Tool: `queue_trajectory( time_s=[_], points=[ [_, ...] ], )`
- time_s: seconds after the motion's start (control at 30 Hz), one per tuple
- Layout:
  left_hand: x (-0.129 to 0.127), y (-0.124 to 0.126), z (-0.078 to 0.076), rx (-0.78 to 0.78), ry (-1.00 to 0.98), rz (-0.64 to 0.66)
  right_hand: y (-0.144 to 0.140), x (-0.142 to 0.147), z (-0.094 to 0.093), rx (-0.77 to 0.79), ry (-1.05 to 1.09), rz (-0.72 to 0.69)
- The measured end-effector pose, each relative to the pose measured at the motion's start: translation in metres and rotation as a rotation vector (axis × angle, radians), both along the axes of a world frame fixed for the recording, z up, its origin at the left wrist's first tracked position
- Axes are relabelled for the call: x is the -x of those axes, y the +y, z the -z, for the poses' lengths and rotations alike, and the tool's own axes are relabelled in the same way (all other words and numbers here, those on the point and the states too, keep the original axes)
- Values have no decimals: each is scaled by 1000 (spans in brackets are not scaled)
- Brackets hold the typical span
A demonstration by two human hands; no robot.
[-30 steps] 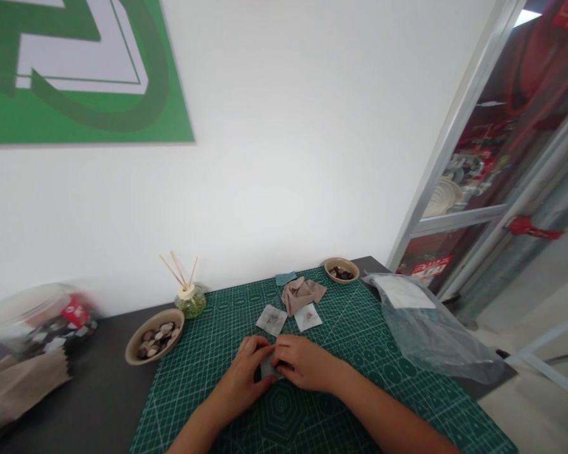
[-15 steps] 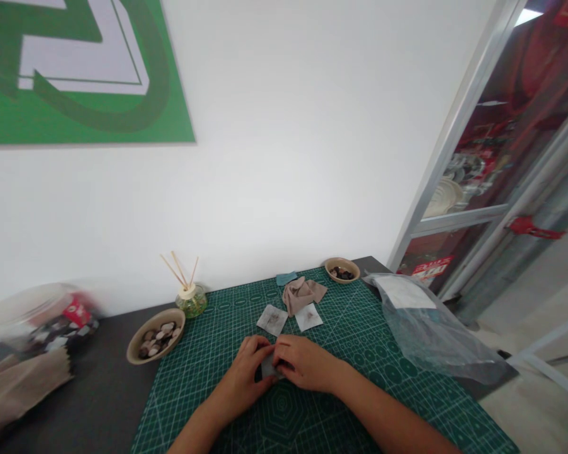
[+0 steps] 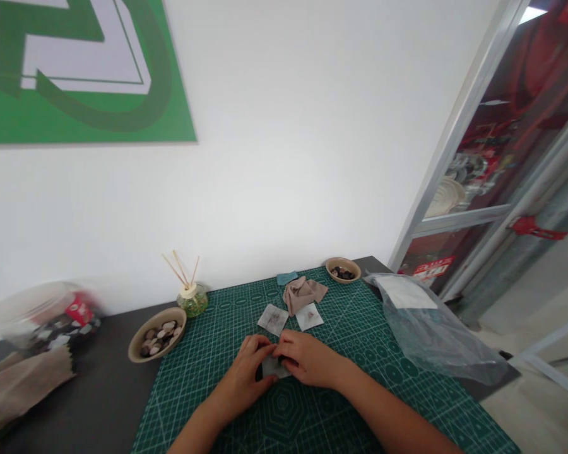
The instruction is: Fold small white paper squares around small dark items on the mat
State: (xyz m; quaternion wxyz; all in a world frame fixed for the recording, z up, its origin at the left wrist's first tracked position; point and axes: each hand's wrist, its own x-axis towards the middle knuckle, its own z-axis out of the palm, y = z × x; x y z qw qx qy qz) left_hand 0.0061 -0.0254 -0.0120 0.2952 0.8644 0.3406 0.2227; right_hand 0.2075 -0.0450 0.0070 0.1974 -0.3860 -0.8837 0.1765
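Note:
A small pale square sheet (image 3: 271,369) of paper or thin cloth lies on the green cutting mat between my hands. My left hand (image 3: 246,372) is closed on its left side, thumb at the near edge and fingers at the far edge. My right hand (image 3: 310,359) bends over its right part, fingertips pinched together; a small dark spot shows under them, too small to name. Beyond my hands lie two similar white squares with dark smudges, a left square (image 3: 272,320) and a right square (image 3: 308,316). A crumpled beige cloth (image 3: 300,293) touches the right one.
A bowl of stones (image 3: 157,334) and a reed diffuser (image 3: 192,297) stand at the left. A smaller bowl (image 3: 343,270) sits at the back right, near a clear plastic bag (image 3: 421,334). A blue scrap (image 3: 286,278) lies by the wall; a beige bag (image 3: 26,388) is far left.
My right hand has lifted slightly and shifted up, so more of the pale square shows between the hands. The left hand keeps its place.

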Motion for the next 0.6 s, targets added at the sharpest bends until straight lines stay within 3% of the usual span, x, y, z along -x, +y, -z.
queue_trajectory(
  time_s=[0.6],
  points=[
    [0, 0, -2, -11, 24, -5, 3, 0, 4, 1, 57, 46]
  ],
)
